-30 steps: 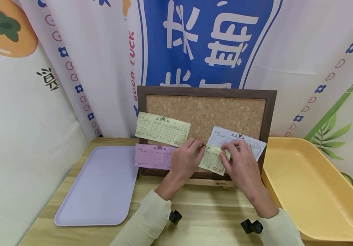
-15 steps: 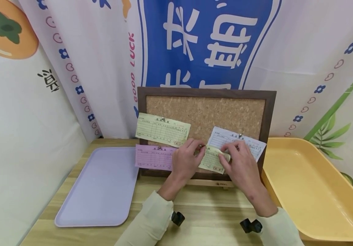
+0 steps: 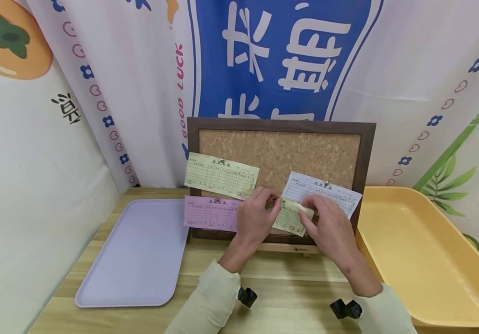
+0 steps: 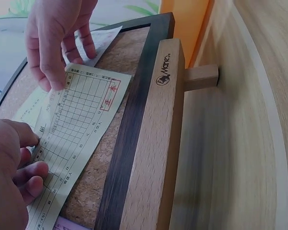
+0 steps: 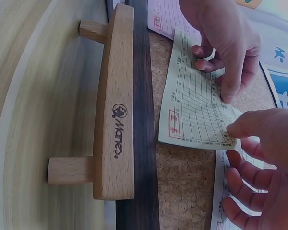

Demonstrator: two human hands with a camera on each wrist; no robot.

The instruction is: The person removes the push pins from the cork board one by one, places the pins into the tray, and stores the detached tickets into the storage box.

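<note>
On a dark-framed cork board (image 3: 281, 148), a light green receipt slip (image 3: 290, 220) lies low and slightly tilted. My left hand (image 3: 257, 215) pinches a small pushpin, mostly hidden by its fingers, at the slip's top edge. With thumb and fingers, my right hand (image 3: 332, 227) grips the slip's upper right corner, which lifts off the cork in the right wrist view. Behind the right hand, a white receipt slip (image 3: 302, 184) is pinned. Another green receipt slip (image 3: 218, 175) and a pink receipt slip (image 3: 207, 214) are pinned at left; my left hand covers part of the pink one.
A lilac tray (image 3: 135, 255) lies left of the board, and a deep yellow tray (image 3: 427, 260) stands at right. A wooden stand (image 4: 156, 139) supports the board on the wood-grain table (image 3: 289, 292). A printed curtain (image 3: 139, 93) hangs behind.
My left hand has shifted slightly to the right along the slip's top edge. The right hand keeps the corner, its fingers a little more bent. The pinned slips stay in place.
</note>
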